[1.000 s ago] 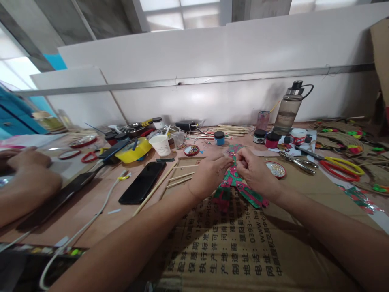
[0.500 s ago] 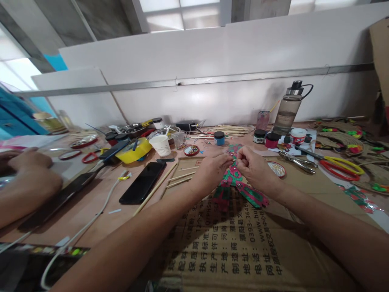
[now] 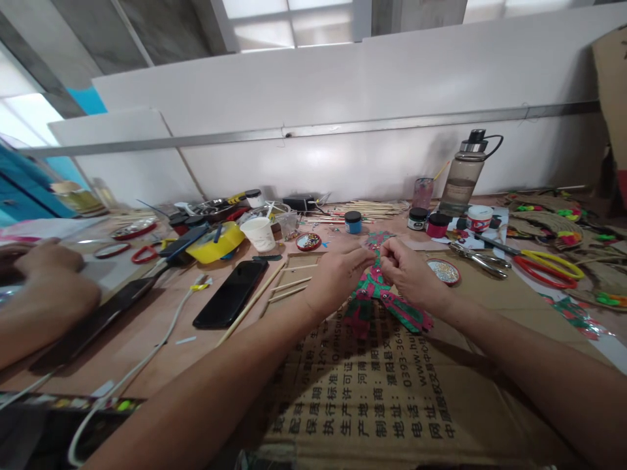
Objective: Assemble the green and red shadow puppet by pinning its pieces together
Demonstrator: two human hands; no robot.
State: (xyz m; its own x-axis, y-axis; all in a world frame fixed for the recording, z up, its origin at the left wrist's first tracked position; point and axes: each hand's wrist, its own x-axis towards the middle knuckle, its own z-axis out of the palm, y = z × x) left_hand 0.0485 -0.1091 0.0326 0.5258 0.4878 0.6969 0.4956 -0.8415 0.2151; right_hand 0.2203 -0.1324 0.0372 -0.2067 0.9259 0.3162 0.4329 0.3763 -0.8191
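Observation:
A green and pink painted cutout [image 3: 404, 312] with small shiny beads lies on a printed cardboard sheet [image 3: 382, 391]. Over its upper part, my left hand [image 3: 340, 271] is closed, thumb and fingers pinched together. Close beside it on the right, my right hand [image 3: 404, 267] is closed too, its fingers curled in. Whatever sits between the fingertips of either hand is too small to make out. A round dish of pale beads [image 3: 445, 271] is just right of my right hand.
Left of the cardboard lie a black phone [image 3: 230, 294] and thin wooden sticks [image 3: 291, 284]. Behind stand a paper cup [image 3: 259, 234], a blue paint jar [image 3: 353, 222] and a bottle [image 3: 462, 179]. Pliers [image 3: 480, 260] and scissors [image 3: 546, 271] lie right. Another person's hand [image 3: 51, 267] is far left.
My left hand has shifted very slightly left, and its fingers look a little straighter. My right hand is almost unmoved, and the cutout lies in the same place.

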